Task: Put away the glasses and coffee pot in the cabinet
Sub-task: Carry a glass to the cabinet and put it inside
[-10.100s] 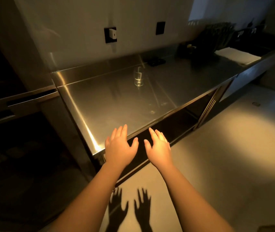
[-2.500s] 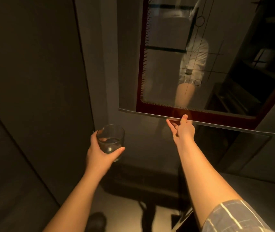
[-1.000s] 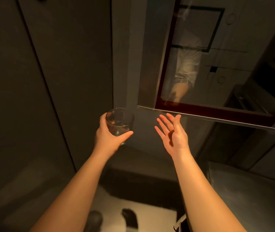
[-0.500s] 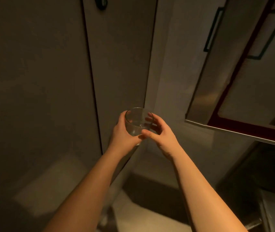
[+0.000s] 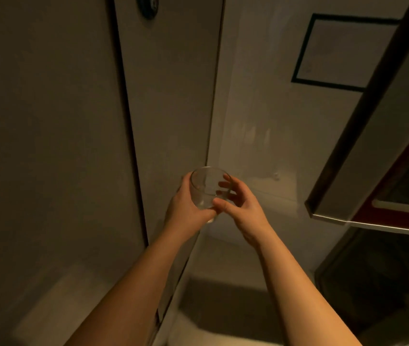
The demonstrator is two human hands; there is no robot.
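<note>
Hands meet around a clear glass point(image 5: 208, 188) held upright before pale wall panels: left hand point(image 5: 186, 208) cups it from below and behind, right hand point(image 5: 242, 208) pinches its far side, fingers point(image 5: 224, 184) curled. Cabinet door point(image 5: 373, 136) hangs open at right.

Clear, colourless glass point(image 5: 208, 188), plain and unpatterned. Dull beige wall panels point(image 5: 168, 96) split by a dark seam. Cabinet door point(image 5: 373, 156) grey-silver, edged in deep red. Thin black rectangular outline point(image 5: 303, 49) on pale wall. Dark round fitting point(image 5: 148, 6) up top.
</note>
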